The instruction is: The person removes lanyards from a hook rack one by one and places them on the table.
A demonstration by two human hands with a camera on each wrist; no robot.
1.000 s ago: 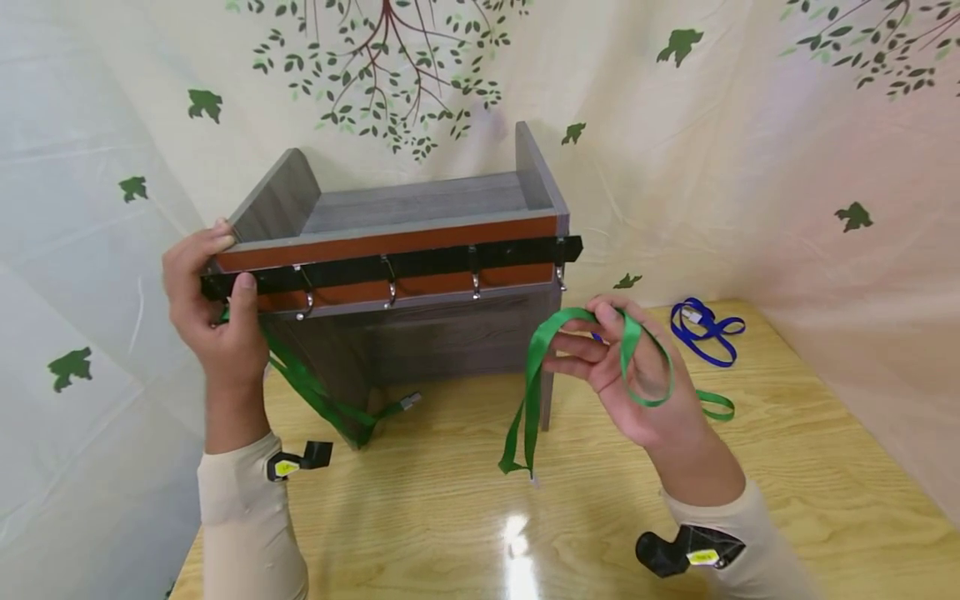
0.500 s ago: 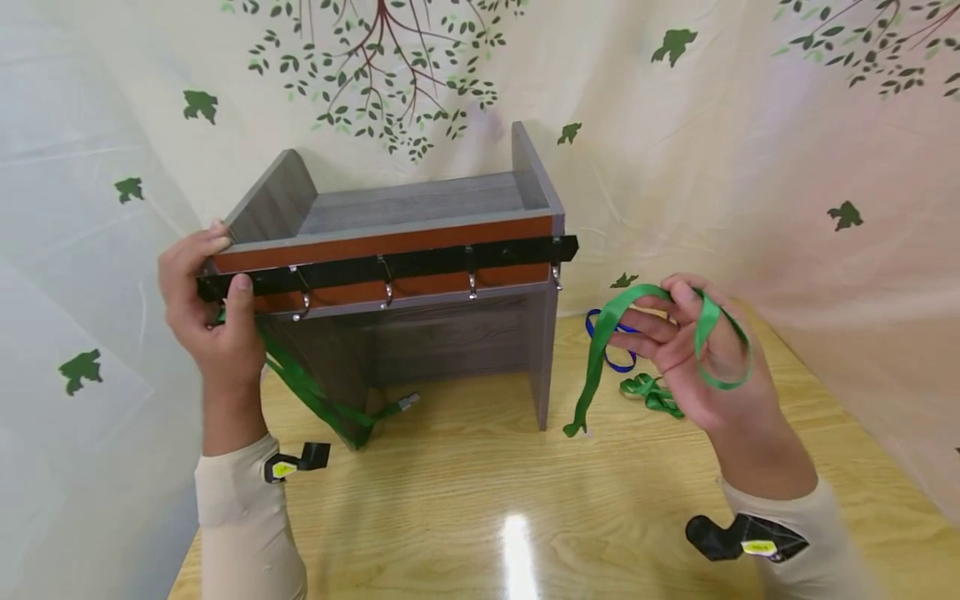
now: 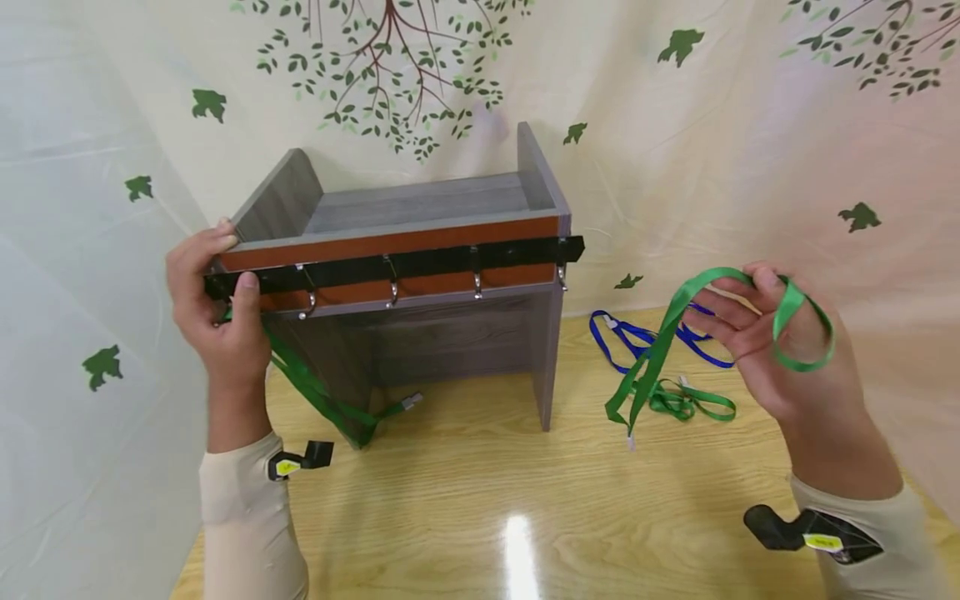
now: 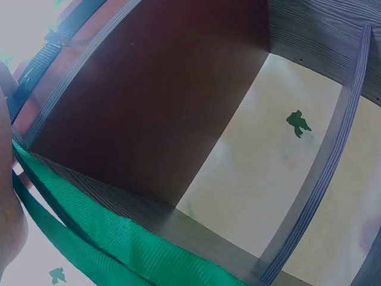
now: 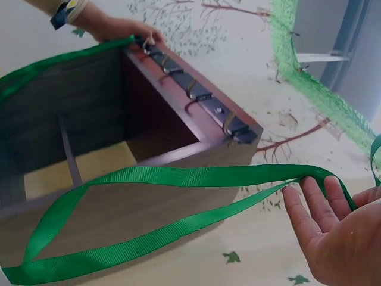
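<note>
A grey wooden shelf (image 3: pixel 420 207) stands on the table, a black rail (image 3: pixel 435 262) with several silver hooks across its orange-brown front. My left hand (image 3: pixel 225 308) grips the left end of the rail and shelf edge. From beneath that hand a green lanyard (image 3: pixel 303 383) hangs along the shelf's left side, its metal clip on the table. My right hand (image 3: pixel 787 358), to the right of the shelf, pinches another green lanyard (image 3: pixel 663 337) between thumb and fingers; it droops in a loop. In the right wrist view this lanyard (image 5: pixel 178 177) stretches leftward from the right hand (image 5: pixel 351 238).
On the wooden table (image 3: pixel 450 508), right of the shelf, lie blue lanyards (image 3: pixel 637 333) and a green lanyard (image 3: pixel 712 404), partly behind the hanging one. A pale sheet (image 3: pixel 675 167) printed with leaves and branches hangs behind the table.
My right hand has moved to the right, away from the shelf, with the green lanyard in it. Blue and green lanyards on the table show more fully. The left hand keeps its grip.
</note>
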